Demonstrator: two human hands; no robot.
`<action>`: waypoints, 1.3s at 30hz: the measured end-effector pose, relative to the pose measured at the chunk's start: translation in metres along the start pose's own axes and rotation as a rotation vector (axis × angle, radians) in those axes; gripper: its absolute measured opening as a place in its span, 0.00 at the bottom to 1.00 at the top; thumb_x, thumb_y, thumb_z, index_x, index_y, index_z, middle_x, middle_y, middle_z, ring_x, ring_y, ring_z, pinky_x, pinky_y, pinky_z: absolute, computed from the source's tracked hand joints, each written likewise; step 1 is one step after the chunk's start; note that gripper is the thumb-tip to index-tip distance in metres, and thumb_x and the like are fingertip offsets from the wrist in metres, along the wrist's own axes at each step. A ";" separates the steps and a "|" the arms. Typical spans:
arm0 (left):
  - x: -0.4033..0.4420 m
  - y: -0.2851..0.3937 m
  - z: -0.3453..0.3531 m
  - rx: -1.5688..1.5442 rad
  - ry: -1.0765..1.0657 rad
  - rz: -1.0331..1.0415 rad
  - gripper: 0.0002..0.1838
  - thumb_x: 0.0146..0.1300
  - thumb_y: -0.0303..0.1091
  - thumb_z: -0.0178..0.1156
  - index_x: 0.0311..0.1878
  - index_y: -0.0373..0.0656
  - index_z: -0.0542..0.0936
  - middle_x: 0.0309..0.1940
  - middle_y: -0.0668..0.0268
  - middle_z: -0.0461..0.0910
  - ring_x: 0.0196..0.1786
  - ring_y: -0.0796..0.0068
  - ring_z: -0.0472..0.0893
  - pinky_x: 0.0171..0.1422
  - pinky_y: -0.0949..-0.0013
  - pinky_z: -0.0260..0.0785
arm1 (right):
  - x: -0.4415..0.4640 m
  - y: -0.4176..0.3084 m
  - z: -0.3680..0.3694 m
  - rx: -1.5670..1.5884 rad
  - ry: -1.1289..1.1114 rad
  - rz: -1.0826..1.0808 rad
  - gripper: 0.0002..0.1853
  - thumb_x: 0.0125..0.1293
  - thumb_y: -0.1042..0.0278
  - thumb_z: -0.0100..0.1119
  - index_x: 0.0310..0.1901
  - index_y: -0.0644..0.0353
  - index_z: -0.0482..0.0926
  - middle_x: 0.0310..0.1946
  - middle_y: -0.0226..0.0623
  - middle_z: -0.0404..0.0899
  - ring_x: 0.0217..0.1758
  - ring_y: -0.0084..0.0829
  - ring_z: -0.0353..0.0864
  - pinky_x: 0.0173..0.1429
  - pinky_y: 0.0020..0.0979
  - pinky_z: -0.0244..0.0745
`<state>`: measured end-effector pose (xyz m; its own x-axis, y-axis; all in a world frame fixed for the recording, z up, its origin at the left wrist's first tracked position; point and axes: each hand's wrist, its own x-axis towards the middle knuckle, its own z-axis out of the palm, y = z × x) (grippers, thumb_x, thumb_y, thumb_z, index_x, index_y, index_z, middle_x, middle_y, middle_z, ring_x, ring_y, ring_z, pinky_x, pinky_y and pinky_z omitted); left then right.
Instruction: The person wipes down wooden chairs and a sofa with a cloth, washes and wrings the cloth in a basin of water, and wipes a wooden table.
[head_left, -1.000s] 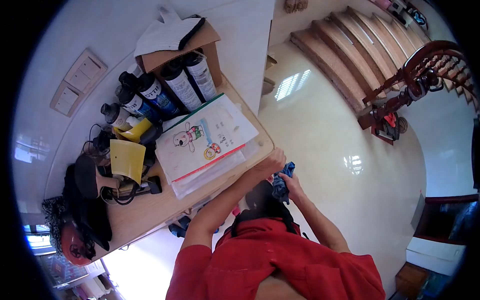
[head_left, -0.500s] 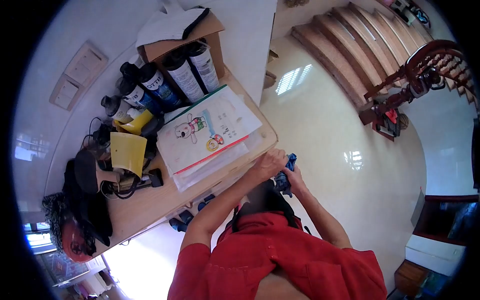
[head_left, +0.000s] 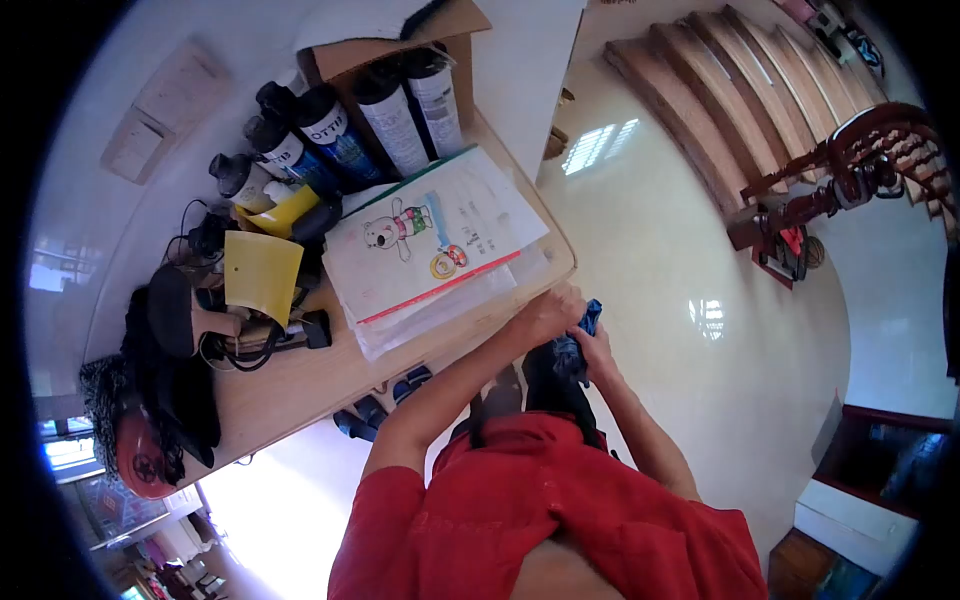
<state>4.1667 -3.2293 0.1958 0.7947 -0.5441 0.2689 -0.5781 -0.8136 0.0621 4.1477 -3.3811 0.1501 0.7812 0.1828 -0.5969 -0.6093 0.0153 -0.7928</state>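
Observation:
A crumpled dark-blue bundle point(head_left: 572, 358), cloth or thin plastic, is in front of my body, just off the table's corner. My right hand point(head_left: 598, 350) is closed round it, with blue folds showing above and below the grip. Close beside its upper end, my left hand point(head_left: 553, 312) is closed in a fist near the table edge; what its fingers hold, if anything, is hidden. Left of my hands, a sheet with a colored bear drawing point(head_left: 430, 240) lies on a stack of papers on the wooden table point(head_left: 270, 405).
Several spray cans and bottles point(head_left: 335, 130) stand at the table's back beside a cardboard box point(head_left: 455, 45). Yellow pieces point(head_left: 262, 275), cables and a dark brush-like item point(head_left: 172, 310) crowd its left part. Slippers point(head_left: 370, 410) lie below. Stairs point(head_left: 690, 100) rise at upper right.
The view has shifted slightly, so the table items appear a little farther right and up. My left fist sits slightly farther from the blue bundle, which remains in my right hand.

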 end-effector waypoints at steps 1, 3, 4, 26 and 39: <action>0.002 0.000 -0.003 0.003 -0.027 -0.019 0.06 0.45 0.33 0.55 0.25 0.42 0.74 0.25 0.63 0.74 0.31 0.66 0.75 0.40 0.66 0.66 | -0.004 -0.005 0.001 -0.016 -0.011 -0.019 0.17 0.56 0.72 0.58 0.47 0.62 0.68 0.37 0.36 0.75 0.37 0.27 0.77 0.42 0.27 0.74; 0.005 0.003 -0.009 -0.001 -0.061 -0.030 0.06 0.45 0.33 0.56 0.25 0.42 0.74 0.26 0.63 0.74 0.32 0.66 0.76 0.41 0.66 0.66 | -0.007 -0.003 0.001 -0.025 -0.015 -0.030 0.17 0.56 0.71 0.59 0.47 0.62 0.68 0.38 0.35 0.75 0.38 0.26 0.76 0.42 0.27 0.73; 0.009 0.005 -0.015 -0.139 -0.076 -0.108 0.07 0.47 0.33 0.56 0.29 0.41 0.74 0.28 0.61 0.74 0.34 0.64 0.76 0.43 0.65 0.66 | -0.006 0.000 0.000 -0.097 0.004 -0.111 0.19 0.54 0.70 0.61 0.47 0.63 0.69 0.37 0.35 0.75 0.38 0.26 0.76 0.43 0.27 0.72; -0.029 0.007 0.062 -1.391 0.055 -0.945 0.40 0.45 0.44 0.64 0.61 0.38 0.63 0.55 0.46 0.68 0.59 0.55 0.68 0.63 0.62 0.59 | -0.022 -0.010 0.045 -0.511 0.096 -0.707 0.38 0.45 0.68 0.68 0.54 0.67 0.56 0.47 0.46 0.62 0.53 0.40 0.64 0.58 0.34 0.60; -0.011 0.026 -0.003 -1.307 0.144 -1.029 0.34 0.39 0.32 0.58 0.57 0.40 0.69 0.44 0.52 0.76 0.46 0.64 0.77 0.51 0.68 0.68 | -0.046 -0.032 0.034 -0.358 -0.037 -0.591 0.36 0.49 0.69 0.68 0.56 0.64 0.56 0.50 0.40 0.61 0.54 0.33 0.62 0.60 0.33 0.57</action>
<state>4.1426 -3.2441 0.1969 0.9361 0.1562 -0.3151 0.3259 -0.0481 0.9442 4.1262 -3.3562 0.2073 0.9593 0.2775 -0.0529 0.0044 -0.2018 -0.9794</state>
